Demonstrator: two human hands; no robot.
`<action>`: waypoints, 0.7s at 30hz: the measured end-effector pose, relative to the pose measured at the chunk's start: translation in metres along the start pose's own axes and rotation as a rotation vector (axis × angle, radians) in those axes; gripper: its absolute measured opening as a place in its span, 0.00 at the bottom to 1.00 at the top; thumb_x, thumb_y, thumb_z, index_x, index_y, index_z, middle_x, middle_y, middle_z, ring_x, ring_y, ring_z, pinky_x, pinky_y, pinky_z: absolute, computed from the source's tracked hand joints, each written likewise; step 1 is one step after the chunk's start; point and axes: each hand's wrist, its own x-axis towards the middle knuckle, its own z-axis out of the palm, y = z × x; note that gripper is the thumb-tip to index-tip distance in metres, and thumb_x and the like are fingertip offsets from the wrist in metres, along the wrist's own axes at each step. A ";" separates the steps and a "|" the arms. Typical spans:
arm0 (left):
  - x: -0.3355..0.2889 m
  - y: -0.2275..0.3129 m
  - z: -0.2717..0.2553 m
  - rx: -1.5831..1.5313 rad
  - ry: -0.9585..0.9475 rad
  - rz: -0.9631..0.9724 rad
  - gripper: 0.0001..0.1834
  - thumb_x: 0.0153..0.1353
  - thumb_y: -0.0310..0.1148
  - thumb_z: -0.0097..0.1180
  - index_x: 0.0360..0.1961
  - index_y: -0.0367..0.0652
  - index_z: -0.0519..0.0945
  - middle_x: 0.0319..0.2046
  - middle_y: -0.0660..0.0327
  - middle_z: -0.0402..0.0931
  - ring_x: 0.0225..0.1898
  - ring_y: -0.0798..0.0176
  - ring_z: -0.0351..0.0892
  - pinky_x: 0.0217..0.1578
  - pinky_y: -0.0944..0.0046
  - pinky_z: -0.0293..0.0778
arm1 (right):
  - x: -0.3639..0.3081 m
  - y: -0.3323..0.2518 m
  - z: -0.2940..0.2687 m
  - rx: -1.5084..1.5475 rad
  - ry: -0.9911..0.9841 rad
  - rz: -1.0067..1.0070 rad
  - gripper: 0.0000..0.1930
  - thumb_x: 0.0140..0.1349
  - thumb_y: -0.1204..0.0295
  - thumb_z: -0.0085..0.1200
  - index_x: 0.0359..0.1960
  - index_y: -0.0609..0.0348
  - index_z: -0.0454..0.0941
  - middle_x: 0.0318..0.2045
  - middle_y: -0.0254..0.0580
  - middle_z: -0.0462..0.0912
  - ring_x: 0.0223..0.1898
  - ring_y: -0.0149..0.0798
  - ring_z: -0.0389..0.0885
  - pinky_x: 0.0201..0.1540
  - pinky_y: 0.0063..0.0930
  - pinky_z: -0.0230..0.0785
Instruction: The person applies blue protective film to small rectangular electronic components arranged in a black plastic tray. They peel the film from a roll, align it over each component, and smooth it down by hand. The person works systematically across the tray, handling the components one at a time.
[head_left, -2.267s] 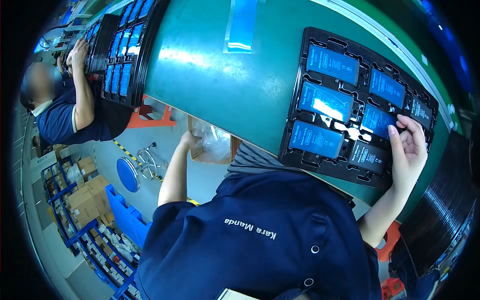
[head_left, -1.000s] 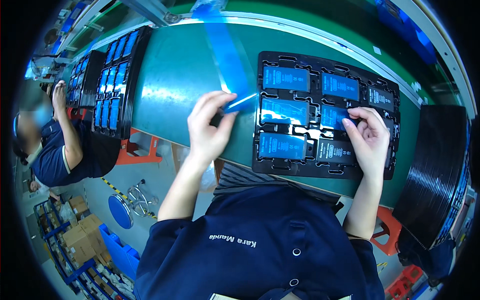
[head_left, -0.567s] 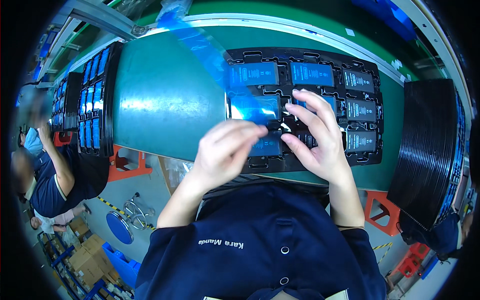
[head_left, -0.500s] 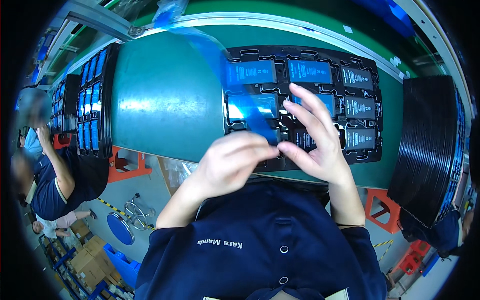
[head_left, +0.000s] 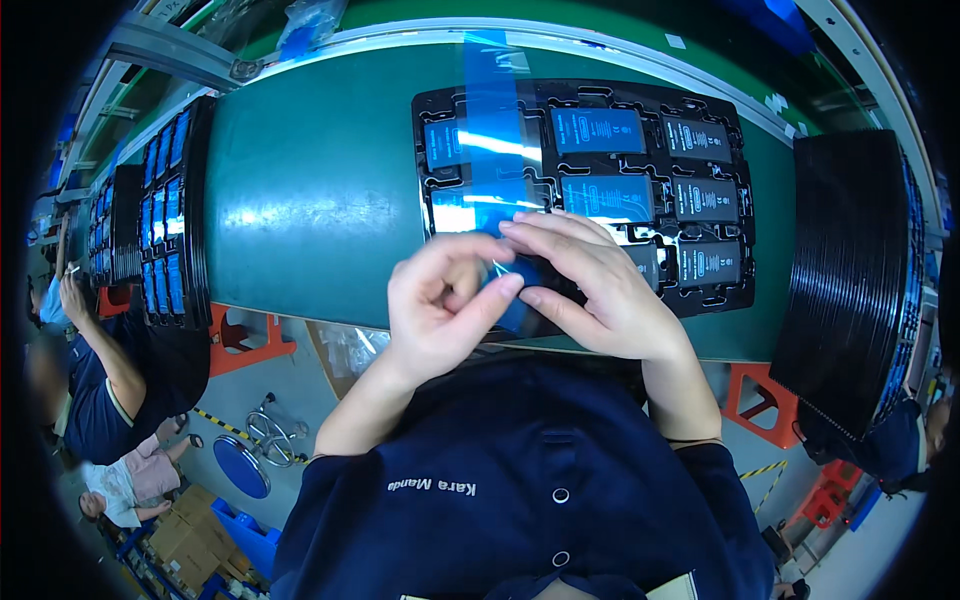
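Observation:
A black moulded tray (head_left: 742, 285) lies on the green table, with flat rectangular batteries in its pockets. Blue film covers the left column, and a battery (head_left: 598, 131) in the middle column looks blue too; a battery (head_left: 708, 200) at the right is grey. From the table's far edge a blue film strip (head_left: 490, 95) runs toward me over the left column. My left hand (head_left: 435, 305) is curled at its near part, thumb and forefinger pinching, with a small pale sliver at the fingertips. My right hand (head_left: 605, 290) arches over the tray's near pockets, thumb apart from the fingers, its fingertips at the strip.
A tall stack of black trays (head_left: 835, 270) stands at the right end of the table. More stacked trays (head_left: 180, 215) with blue-covered pieces stand at the left, beside a co-worker (head_left: 110, 370). Orange stools (head_left: 245, 340) and a round blue stool (head_left: 241, 464) stand on the floor.
The strip has swung from a slant to nearly straight over the left column. My left hand has turned and curled; my right hand has moved left and its fingers have come closer together.

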 end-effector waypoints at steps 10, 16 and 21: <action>0.015 0.004 0.005 -0.273 -0.022 -0.059 0.37 0.54 0.13 0.56 0.65 0.39 0.60 0.54 0.56 0.61 0.45 0.69 0.76 0.47 0.67 0.74 | -0.003 0.003 0.006 0.031 0.297 -0.190 0.26 0.46 0.86 0.59 0.51 0.58 0.77 0.45 0.48 0.81 0.48 0.50 0.80 0.51 0.39 0.73; 0.017 -0.005 0.008 -0.301 -0.064 0.005 0.32 0.58 0.12 0.52 0.65 0.33 0.59 0.60 0.43 0.65 0.46 0.67 0.77 0.49 0.68 0.73 | -0.005 -0.001 0.006 0.142 0.236 -0.119 0.29 0.45 0.83 0.63 0.54 0.60 0.74 0.55 0.50 0.73 0.54 0.51 0.75 0.54 0.38 0.71; 0.010 -0.007 0.010 -0.136 -0.043 0.112 0.33 0.57 0.13 0.55 0.64 0.33 0.60 0.52 0.43 0.73 0.49 0.62 0.78 0.49 0.65 0.75 | -0.003 -0.002 -0.003 0.137 0.249 -0.025 0.29 0.49 0.72 0.68 0.55 0.60 0.74 0.53 0.50 0.75 0.54 0.49 0.75 0.53 0.34 0.70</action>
